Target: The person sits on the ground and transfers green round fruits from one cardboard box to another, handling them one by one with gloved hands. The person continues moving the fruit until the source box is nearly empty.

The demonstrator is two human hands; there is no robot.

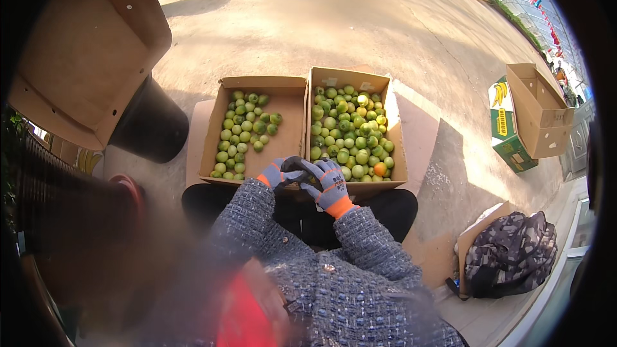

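Observation:
Both hands wear grey gloves with orange cuffs and meet over my lap, at the near walls of two cardboard boxes. My left hand [283, 172] has its fingertips against those of my right hand [326, 180]; whether something small lies between them is hidden. Green tomatoes [236, 127] cover the left part of the left cardboard box [291, 147], whose bare bottom shows on its right. The right cardboard box [398, 154] is filled with more green tomatoes [343, 125] and one orange tomato [380, 169] near its front right corner.
Flat cardboard [417, 130] lies beneath the boxes. At left stand a black bucket [154, 125] and a large brown board-like object [91, 48]. To the right are a green banana carton [513, 152], an empty cardboard box [544, 120] and a camouflage backpack [511, 255].

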